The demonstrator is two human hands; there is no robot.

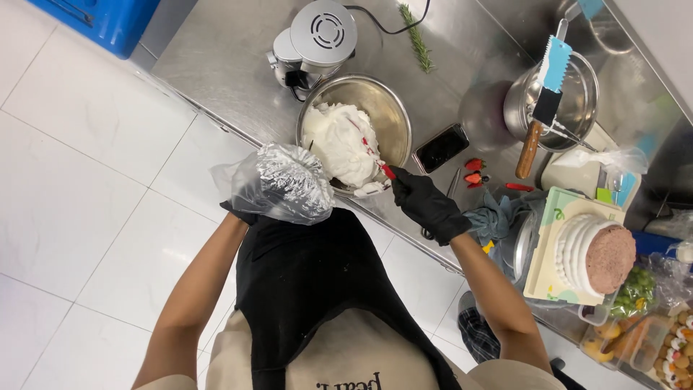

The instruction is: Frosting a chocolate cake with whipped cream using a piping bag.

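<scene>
**At the counter edge: bag in one hand, spatula in the other**

Over the floor, your left hand (242,209) is closed around a clear piping bag (281,184), crinkled and cream-streaked. Your right hand (426,204), in a black glove, is closed on a red-handled spatula (379,180) touching soft white cream (343,144) in the round steel bowl (393,108) at the counter edge, beside a dark phone (442,147).

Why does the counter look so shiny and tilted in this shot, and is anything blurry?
Head view: overhead light glares off the steel counter and mixing bowl; the wide lens bends and tilts the counter edge. The whipped cream is nearly washed out white. The black-gloved right hand is sharp; the piping bag in the left hand looks slightly soft.
</scene>
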